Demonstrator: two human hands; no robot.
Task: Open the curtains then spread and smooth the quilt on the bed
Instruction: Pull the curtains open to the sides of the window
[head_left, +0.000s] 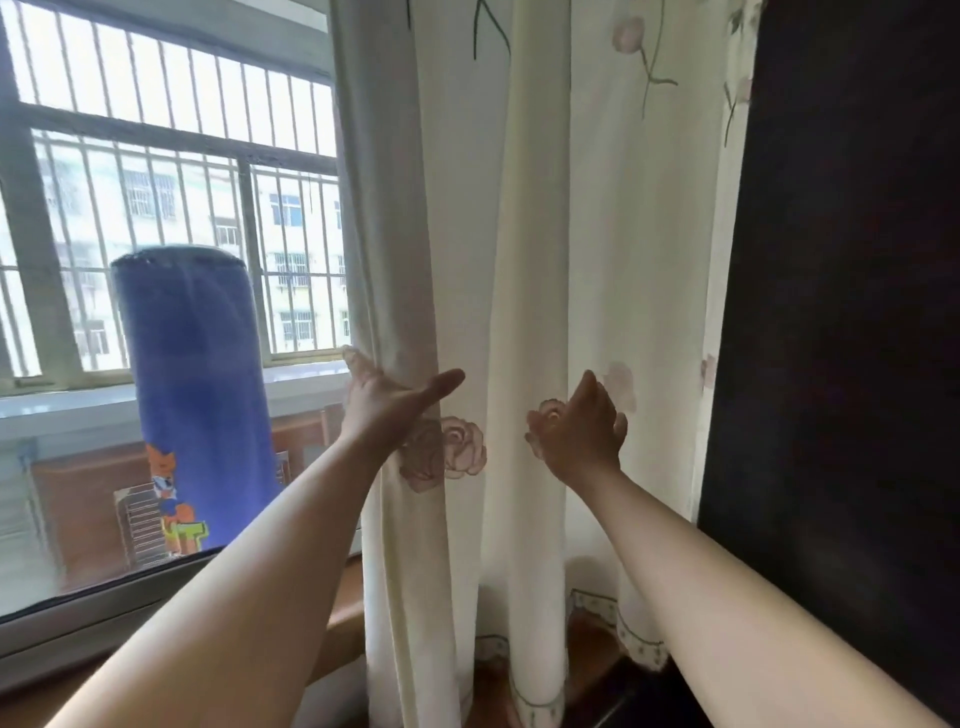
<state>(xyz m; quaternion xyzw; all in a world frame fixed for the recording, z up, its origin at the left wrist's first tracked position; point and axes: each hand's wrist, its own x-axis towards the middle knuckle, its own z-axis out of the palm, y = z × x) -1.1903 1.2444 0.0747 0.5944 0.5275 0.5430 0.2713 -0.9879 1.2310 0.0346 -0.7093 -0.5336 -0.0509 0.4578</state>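
Your cream fabric curtain printed with pink roses (535, 260) hangs bunched in deep folds at the right of the barred window (171, 208), with most of the glass uncovered. Your left hand (384, 400) straddles the curtain's free edge. Its grip is apart, with the thumb stretched straight across the front of the cloth and the fingers laid along the edge. Your right hand (582, 436) sits against the folds further right. You cannot tell from here whether its grip has closed on a fold or only rests there. The quilt and the bed are not in view.

The main risk is slippage. With the left grip spread, a sideways push may slide off the cloth, and the edge may swing back over the glass. A hard downward tug could strain whatever holds the curtain up, which is out of sight above. The hem touches the brown wooden ledge (340, 613), so the cloth may drag or catch there as it moves.

There is little room to the right. The folds sit just beside the dark panel (831, 312), so the curtain can pack only a little tighter before it stops. To the left the space is open, but the tall blue cylinder with a cartoon print (192, 374) stands near your left forearm, so a wide backswing could knock it.
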